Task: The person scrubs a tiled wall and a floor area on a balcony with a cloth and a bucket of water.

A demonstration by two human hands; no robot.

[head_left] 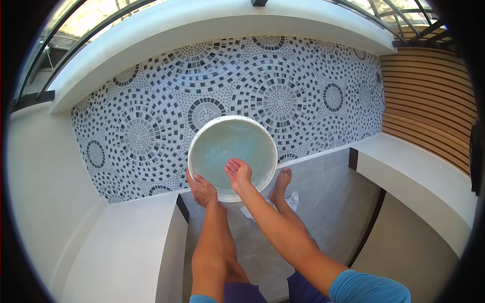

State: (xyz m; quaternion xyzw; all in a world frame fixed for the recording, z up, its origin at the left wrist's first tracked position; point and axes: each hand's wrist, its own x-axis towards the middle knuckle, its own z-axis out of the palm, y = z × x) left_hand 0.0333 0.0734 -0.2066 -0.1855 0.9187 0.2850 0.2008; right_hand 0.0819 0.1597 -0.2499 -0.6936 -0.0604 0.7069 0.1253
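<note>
A round white bucket (275,151) with cloudy, pale green-blue water in it is at the middle of the view. My left hand (203,191) grips the bucket's rim at its lower left, the thumb over the edge. Above the water, near the bucket's lower right side, is my right hand (239,174), palm turned up with the fingers a little curled and nothing in it. Whether its fingertips touch the water cannot be made out.
Below the bucket a white cloth (293,201) lies on the grey floor (323,202) by my bare foot (282,183). Beyond a low sill is the patterned mosaic floor (151,101). Slatted wood (429,101) stands at right, white walls and dark railings around.
</note>
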